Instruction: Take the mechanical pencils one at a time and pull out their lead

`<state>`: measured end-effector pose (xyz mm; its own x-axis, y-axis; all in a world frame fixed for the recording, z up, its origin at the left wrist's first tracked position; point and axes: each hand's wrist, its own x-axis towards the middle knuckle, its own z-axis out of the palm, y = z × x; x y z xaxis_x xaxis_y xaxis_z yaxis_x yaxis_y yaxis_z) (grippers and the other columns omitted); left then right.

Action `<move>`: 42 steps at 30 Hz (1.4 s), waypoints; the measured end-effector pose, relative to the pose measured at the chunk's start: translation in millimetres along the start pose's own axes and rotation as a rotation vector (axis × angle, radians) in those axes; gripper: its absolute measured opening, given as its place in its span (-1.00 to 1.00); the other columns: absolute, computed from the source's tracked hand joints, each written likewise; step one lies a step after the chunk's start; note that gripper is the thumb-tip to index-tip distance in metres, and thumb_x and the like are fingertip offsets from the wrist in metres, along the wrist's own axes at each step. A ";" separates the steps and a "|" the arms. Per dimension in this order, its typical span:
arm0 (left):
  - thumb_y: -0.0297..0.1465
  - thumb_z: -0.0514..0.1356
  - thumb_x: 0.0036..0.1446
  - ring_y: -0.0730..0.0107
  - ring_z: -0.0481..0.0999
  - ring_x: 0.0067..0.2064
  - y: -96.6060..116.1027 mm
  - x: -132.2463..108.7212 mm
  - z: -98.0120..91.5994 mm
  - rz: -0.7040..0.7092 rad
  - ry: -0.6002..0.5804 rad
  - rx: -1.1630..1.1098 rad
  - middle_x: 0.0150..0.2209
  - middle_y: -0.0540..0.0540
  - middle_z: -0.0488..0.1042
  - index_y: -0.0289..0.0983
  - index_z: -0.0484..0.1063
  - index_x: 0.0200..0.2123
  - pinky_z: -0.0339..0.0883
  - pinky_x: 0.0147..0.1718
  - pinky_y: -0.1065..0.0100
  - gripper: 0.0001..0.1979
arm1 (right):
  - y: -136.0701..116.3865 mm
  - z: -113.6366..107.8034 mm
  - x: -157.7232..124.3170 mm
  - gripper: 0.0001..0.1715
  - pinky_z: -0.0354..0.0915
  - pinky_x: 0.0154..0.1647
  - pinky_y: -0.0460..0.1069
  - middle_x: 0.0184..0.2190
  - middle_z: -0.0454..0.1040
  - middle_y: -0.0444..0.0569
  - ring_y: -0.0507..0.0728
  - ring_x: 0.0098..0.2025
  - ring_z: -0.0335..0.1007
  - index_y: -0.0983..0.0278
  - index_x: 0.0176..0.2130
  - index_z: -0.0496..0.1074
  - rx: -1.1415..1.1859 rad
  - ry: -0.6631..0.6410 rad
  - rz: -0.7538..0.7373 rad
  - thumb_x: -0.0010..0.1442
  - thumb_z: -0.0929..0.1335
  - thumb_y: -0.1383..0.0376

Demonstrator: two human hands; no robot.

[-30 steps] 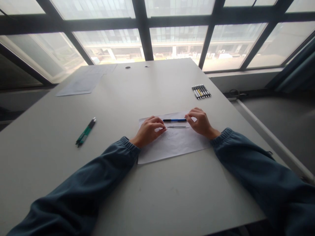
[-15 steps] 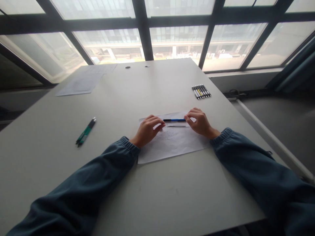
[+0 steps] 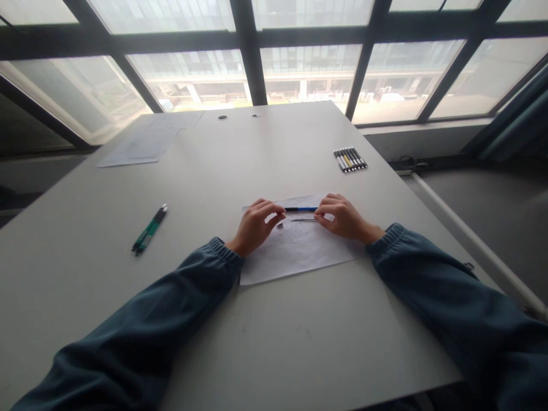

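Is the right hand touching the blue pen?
Touching: the head view shows the right hand with its fingers closed on the blue pen end.

Blue-and-black pen [image 3: 301,209]: slim, level, crosswise, lifted just above white paper sheet [image 3: 299,251]. Ends pinched by left hand [image 3: 256,227] and right hand [image 3: 342,217].

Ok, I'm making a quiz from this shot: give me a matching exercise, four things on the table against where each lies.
Things:
1. blue pen
2. green pens
3. row of markers
4. loose sheets

Places:
A. far left corner
B. held between both hands over the paper
C. left of the hands, alone on the table
D. far right, near the edge

Pairs: 1-B, 2-C, 3-D, 4-A
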<state>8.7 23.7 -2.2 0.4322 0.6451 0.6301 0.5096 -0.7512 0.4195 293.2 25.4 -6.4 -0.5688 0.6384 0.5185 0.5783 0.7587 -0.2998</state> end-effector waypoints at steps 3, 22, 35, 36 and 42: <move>-0.31 0.26 0.29 0.31 0.50 -0.21 0.2 0.3 0.0 -0.005 -0.013 0.001 -0.27 -0.07 0.60 -0.21 0.56 -0.20 0.40 -0.16 0.29 -0.89 | -0.3 -0.6 0.0 -0.89 0.24 -0.10 0.09 -0.35 0.53 -0.02 0.17 -0.22 0.36 0.24 -0.32 0.55 -0.034 -0.060 -0.001 0.27 0.42 0.28; -0.34 0.29 0.26 0.33 0.53 -0.22 2.4 1.5 -0.2 0.003 0.018 0.003 -0.26 -0.06 0.61 -0.21 0.56 -0.17 0.42 -0.17 0.30 -0.90 | 0.4 2.3 0.5 -0.81 0.30 -0.17 0.06 -0.31 0.49 0.03 0.18 -0.21 0.32 0.25 -0.30 0.46 0.026 0.055 -0.051 0.38 0.31 0.34; -0.35 0.30 0.25 0.33 0.54 -0.22 6.1 2.4 -0.7 0.001 0.023 -0.037 -0.27 -0.06 0.63 -0.21 0.58 -0.20 0.45 -0.19 0.29 -0.91 | -3.1 2.3 1.6 -0.79 0.29 -0.17 0.06 -0.31 0.48 0.02 0.17 -0.21 0.32 0.23 -0.30 0.44 0.044 0.072 -0.084 0.40 0.29 0.31; -0.35 0.30 0.25 0.33 0.54 -0.22 6.2 2.4 -0.6 0.006 0.018 -0.038 -0.27 -0.06 0.63 -0.21 0.57 -0.20 0.45 -0.18 0.29 -0.91 | -3.6 2.2 1.8 -0.78 0.29 -0.17 0.06 -0.31 0.48 0.02 0.17 -0.21 0.32 0.23 -0.30 0.44 0.045 0.068 -0.084 0.41 0.29 0.30; -0.32 0.28 0.27 0.31 0.54 -0.22 8.9 2.7 -0.6 0.019 -0.015 -0.062 -0.28 -0.07 0.64 -0.20 0.58 -0.21 0.45 -0.17 0.26 -0.89 | -15.7 -2.3 4.9 -0.78 0.27 -0.17 0.07 -0.29 0.48 0.04 0.19 -0.20 0.30 0.22 -0.27 0.44 0.026 0.014 -0.068 0.41 0.27 0.30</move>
<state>13.9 18.7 3.6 0.4528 0.6326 0.6283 0.4546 -0.7700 0.4476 282.6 16.3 2.7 -0.5978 0.5836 0.5496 0.5229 0.8035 -0.2845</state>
